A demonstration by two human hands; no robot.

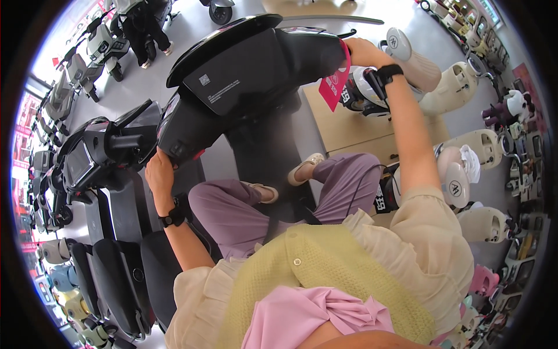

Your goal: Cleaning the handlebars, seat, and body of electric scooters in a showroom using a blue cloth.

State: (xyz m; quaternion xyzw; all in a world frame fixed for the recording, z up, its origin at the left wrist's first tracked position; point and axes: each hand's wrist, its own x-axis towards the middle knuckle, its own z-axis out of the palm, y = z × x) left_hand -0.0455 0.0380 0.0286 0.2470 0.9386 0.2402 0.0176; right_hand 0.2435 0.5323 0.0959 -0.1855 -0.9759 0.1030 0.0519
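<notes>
Person seated astride a black scooter (244,87), feet on its footboard. Left hand (160,170) closed around the left handlebar grip (174,150) at the near, lower-left end of the scooter's front panel. Right hand (363,51) at the far upper-right end, fingers curled over the right grip, though the grip itself is hidden. A pink hang tag (336,81) dangles just below the right hand. The handlebar's long axis runs diagonally between both hands; the left end lies nearer the body. Pale scooters (459,81) parked right of the black scooter.
</notes>
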